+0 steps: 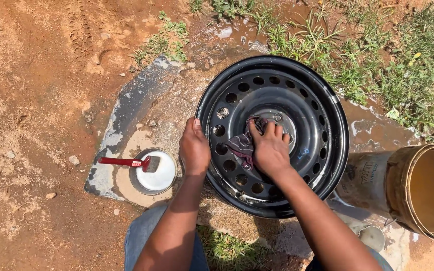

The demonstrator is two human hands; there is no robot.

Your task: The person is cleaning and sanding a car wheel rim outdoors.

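A black steel wheel rim (pixel 322 115) with a ring of round holes lies flat on wet ground in the head view. My left hand (pixel 195 149) grips its near-left edge, thumb over the lip. My right hand (pixel 269 149) presses a dark, reddish-grey rag (pixel 242 144) against the rim's centre, close to the hub plate (pixel 283 119). Part of the rag is hidden under my fingers.
A round metal bowl (pixel 164 176) of pale liquid sits left of the rim, with a red-handled brush (pixel 122 161) resting across it. A muddy bucket (pixel 418 188) lies on its side at the right. Grass and puddles lie beyond the rim; bare red soil is at the left.
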